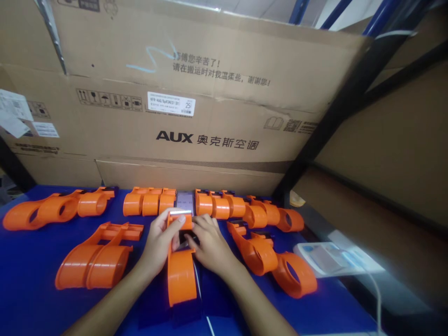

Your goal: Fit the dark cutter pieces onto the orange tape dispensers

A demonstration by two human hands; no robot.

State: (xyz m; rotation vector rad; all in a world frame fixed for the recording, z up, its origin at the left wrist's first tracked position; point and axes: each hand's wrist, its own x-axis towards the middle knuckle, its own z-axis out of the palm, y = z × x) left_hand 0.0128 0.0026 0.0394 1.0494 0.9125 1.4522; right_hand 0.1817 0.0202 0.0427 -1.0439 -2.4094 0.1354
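Note:
An orange tape dispenser (pixel 182 277) stands in front of me, with its toothed metal blade at the far end. My left hand (pixel 161 235) is closed round its head, the thumb pressed on the orange part just below the blade. On the other side, my right hand (pixel 209 240) has its fingers bent against the dispenser's head, by a dark part between the hands. Whether that dark part is loose or fixed is hidden by the fingers. Two more orange dispensers (pixel 108 266) lie to the left, and a pair with dark parts (pixel 261 254) lies to the right.
Several tape dispensers (pixel 150 204) line the back of the blue table (pixel 31 266). A phone (pixel 185 201) stands among them. Behind rises a large cardboard panel (pixel 224 112). At right are a white power strip with a cable (pixel 360 261) and a dark metal post (pixel 322 123).

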